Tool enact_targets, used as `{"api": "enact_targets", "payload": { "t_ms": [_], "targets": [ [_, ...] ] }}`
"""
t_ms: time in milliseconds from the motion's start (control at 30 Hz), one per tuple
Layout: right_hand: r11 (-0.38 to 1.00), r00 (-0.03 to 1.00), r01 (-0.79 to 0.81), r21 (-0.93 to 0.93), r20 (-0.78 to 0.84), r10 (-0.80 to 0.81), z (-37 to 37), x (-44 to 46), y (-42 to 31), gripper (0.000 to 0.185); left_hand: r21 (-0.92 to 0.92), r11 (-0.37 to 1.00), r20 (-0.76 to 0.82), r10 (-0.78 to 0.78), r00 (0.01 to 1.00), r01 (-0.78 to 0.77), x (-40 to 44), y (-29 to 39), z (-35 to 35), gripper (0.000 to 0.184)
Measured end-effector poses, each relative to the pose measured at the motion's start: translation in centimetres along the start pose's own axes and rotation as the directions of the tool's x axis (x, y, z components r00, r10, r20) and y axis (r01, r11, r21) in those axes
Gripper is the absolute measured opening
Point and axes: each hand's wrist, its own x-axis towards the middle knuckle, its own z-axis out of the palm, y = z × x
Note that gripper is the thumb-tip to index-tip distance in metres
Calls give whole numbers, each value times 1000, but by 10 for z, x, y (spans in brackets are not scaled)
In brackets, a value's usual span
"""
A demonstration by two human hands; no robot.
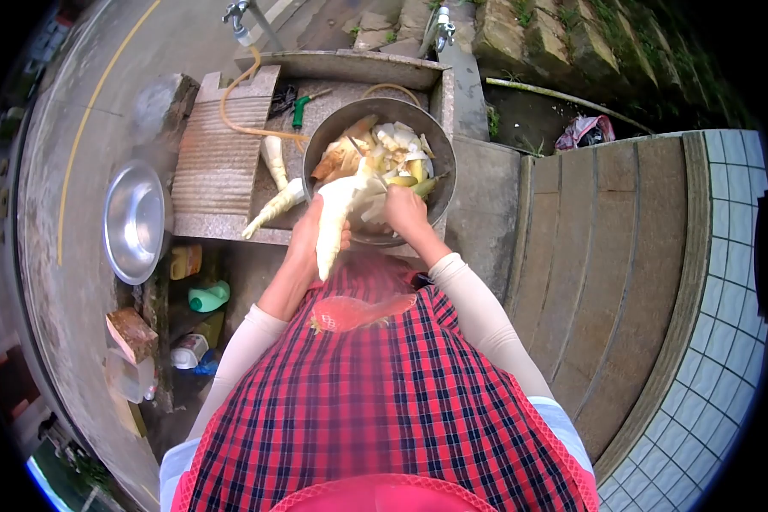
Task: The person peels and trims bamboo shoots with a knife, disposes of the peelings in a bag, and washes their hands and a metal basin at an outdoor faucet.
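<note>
Over the near side of a large round metal basin [445, 141], my left hand [309, 229] is closed round a pale, tapering peeled shoot [341, 209], whose pointed end hangs toward the apron. My right hand [407, 210] is a fist at the shoot's right, above the basin; what it grips is hidden. Brown and pale peelings [341, 155] and yellow-green pieces fill much of the basin. Two more pale shoots lie left of it: one [275, 160] on the stone sink, another [275, 207] leaning toward the sink's front edge.
A ribbed stone washboard [222, 154] is at the left, with a silver bowl [134, 222] beyond it. An orange hose [260, 131] and a green nozzle [299, 111] lie behind the shoots. Bottles, including a green one [209, 296], stand below. Steps [606, 256] are at the right.
</note>
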Motion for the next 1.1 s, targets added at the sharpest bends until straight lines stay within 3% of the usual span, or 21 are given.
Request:
{"api": "enact_targets", "payload": {
  "t_ms": [67,167,200,300,367,400,433,500,533,567,633,700,767,833,900,967,1033,1067,1100],
  "targets": [
    [995,986,-81,60,149,71,-12,9,15,23,10,1000,-3,6,1000,-6,2,3,-3,59],
    [965,977,-112,237,206,63,0,16,33,29,-54,999,63,-3,998,7,1,5,-4,61],
    [862,956,-262,433,240,169,7,14,36,32,-86,996,95,-6,995,14,1,6,-5,61],
    [779,960,-279,562,187,208,18,7,36,32,-109,994,124,-9,992,23,9,4,-15,65],
    [873,995,-101,478,71,76,-1,-7,23,29,-76,996,108,-28,994,36,17,0,-21,59],
    [906,994,-75,417,109,32,-6,-8,19,30,-104,994,81,-23,996,31,18,-1,-19,54],
    [916,998,38,400,35,-57,-1,-10,20,30,-114,993,84,14,996,-4,23,-5,-19,51],
    [896,994,106,431,-43,-96,9,-14,24,29,-141,990,58,-6,998,14,19,-2,-9,46],
    [884,991,132,448,-72,-111,17,-15,30,30,-242,969,137,-21,990,54,19,-2,-7,44],
    [805,999,-18,593,49,-13,32,-14,47,32,-218,975,167,-9,986,46,14,2,-3,43],
    [770,1000,-9,638,22,-7,32,-19,50,31,-224,972,175,-34,984,74,8,5,1,41],
    [772,995,-71,632,100,9,3,-27,32,27,-201,979,209,6,978,37,10,4,-3,42],
    [734,989,-99,672,147,0,-16,-33,14,29,-177,984,126,37,991,-15,-2,5,6,40],
    [751,993,-46,659,109,-35,-3,-23,30,29,-184,982,163,63,985,-32,3,-3,4,44],
    [771,977,215,599,-141,-163,1,-25,23,29,-188,981,201,82,976,-44,6,-4,8,55],
    [867,985,162,472,-18,-174,-18,-28,12,26,-158,980,181,150,972,-122,-7,3,14,57],
    [870,938,345,352,-170,-303,-30,-40,-9,25,-137,967,84,227,970,-215,-11,4,17,61],
    [906,950,312,286,-104,-294,-40,-46,-19,25,-112,969,51,227,973,-220,-9,4,17,61],
    [845,917,399,355,-150,-370,-41,-51,-25,28,-88,971,15,224,975,-222,-8,3,16,61]
  ]
}}
